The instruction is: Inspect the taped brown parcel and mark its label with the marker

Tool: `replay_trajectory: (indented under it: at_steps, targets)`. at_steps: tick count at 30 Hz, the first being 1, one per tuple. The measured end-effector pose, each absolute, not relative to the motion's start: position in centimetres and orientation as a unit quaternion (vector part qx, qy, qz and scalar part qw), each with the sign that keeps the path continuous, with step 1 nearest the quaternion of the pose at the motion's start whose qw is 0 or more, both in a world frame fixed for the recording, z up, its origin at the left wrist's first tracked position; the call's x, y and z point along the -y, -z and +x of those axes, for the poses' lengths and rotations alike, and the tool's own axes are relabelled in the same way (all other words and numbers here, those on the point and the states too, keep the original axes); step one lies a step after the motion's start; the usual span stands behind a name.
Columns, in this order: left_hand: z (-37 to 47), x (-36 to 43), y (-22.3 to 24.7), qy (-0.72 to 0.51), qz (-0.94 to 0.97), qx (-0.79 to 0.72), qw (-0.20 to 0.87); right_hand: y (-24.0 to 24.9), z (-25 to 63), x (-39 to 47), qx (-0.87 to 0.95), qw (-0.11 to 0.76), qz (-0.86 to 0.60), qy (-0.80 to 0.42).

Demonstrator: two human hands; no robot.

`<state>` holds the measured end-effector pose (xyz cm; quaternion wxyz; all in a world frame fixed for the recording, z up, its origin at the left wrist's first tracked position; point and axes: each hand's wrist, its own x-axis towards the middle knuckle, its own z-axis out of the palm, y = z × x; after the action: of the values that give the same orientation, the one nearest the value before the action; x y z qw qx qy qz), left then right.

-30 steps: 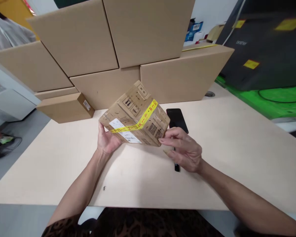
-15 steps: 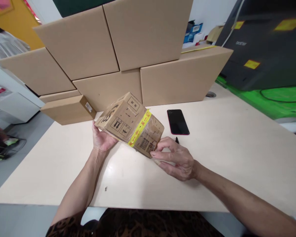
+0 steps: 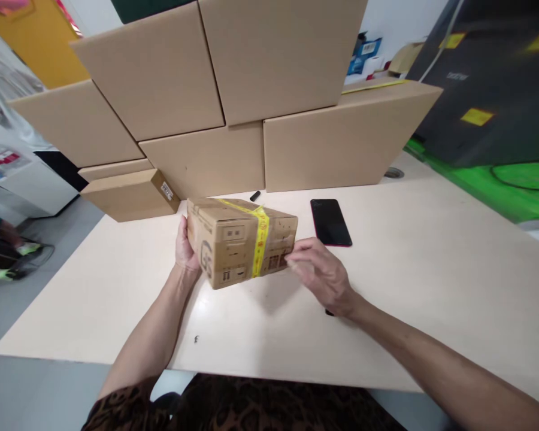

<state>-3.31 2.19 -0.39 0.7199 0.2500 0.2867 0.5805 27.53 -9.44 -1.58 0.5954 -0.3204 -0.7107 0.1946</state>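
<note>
A small cardboard parcel (image 3: 233, 242) bound with a yellow printed tape band is held level just above the pale table (image 3: 431, 269). My left hand (image 3: 185, 248) grips its left end. My right hand (image 3: 321, 275) has its fingertips on the parcel's right end. A white label and black printed symbols show on the near face. A black pen lies under my right hand, only its tip (image 3: 329, 312) showing.
A black phone (image 3: 330, 222) lies face down right of the parcel. A small dark cap (image 3: 254, 196) lies behind it. Large cardboard boxes (image 3: 269, 96) are stacked along the table's far edge, a flat one (image 3: 128, 194) at left. A black machine (image 3: 489, 90) stands at right.
Both hands have turned the parcel from a tilted pose with its labelled face up to lying level, and shifted it slightly left. The view has moved a little.
</note>
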Motion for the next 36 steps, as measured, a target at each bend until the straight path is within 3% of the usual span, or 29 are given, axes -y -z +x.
replay_trajectory:
  at_steps: [5, 9, 20, 36]
  targets:
    - [-0.6, -1.9, -0.3, -0.686, 0.253, -0.291, 0.617, 4.1, 28.0, 7.7, 0.524, 0.585, -0.426, -0.448]
    - [0.8, -1.4, -0.4, -0.678, 0.301, -0.310, 0.595, 4.3, 28.1, 7.1, 0.470, 0.576, -0.397, -0.538]
    - [0.9, -0.1, -1.5, -0.658, 0.390, -0.321, 0.559, 2.8, 27.9, 6.7, 0.454, 0.599, -0.339, -0.566]
    - [2.0, 2.2, -2.7, -0.639, 0.429, -0.300, 0.564, 2.1, 29.3, 6.5, 0.364, 0.628, -0.384, -0.571]
